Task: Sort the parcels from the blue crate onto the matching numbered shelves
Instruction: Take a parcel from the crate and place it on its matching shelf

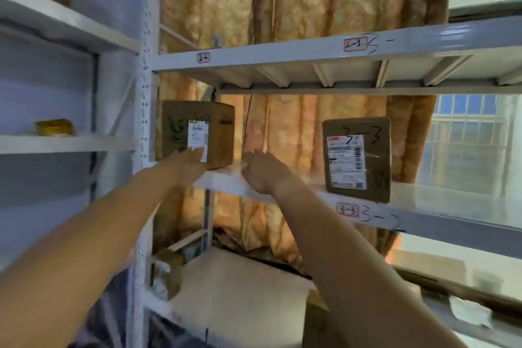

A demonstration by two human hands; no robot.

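Left of centre, the cardboard parcel (214, 133) is sitting on the middle shelf (452, 198). The left hand (187, 162) is pressing straight fingers against its front; the right hand (264, 174) is hovering beside it, loosely curled, empty. It is looking stiff and light: gripping both sides should suit.

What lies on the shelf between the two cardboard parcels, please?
Head view: only the right hand, over otherwise bare shelf, between left parcel and right parcel.
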